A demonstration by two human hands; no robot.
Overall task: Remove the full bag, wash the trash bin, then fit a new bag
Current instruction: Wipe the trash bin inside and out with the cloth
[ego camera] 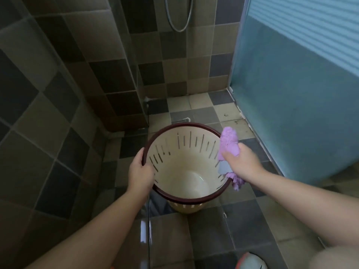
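While the bin (186, 171) stands low in the middle of the view on the tiled floor (252, 226), both hands are on it. It is a cream pail with a dark red rim and narrow slots cut down its upper wall, and no bag lines it; its pale bottom shows, a little stained.

At the bin's 9 o'clock the left hand (140, 171) grips the rim, fingers curled over the edge and the thumb lying along the outside.

At 3 o'clock the right hand (240, 162) holds a purple cloth (229, 144), fingers closed round its middle. One end of the cloth sticks up past the rim toward 1 o'clock; the other hangs outside the bin at about 4 o'clock. A grey patch of the cloth lies against the inner wall just under the hand. The cloth is blurred, so how firmly it presses on the wall cannot be told.

Brown and grey tiles cover the wall (77, 65) from 9 to 12 o'clock. A shower hose (179, 26) loops down at 12 o'clock. A frosted blue panel (301, 94) fills the side from 1 to 3 o'clock. A shoe (250, 262) shows at 5 o'clock by the bottom edge.
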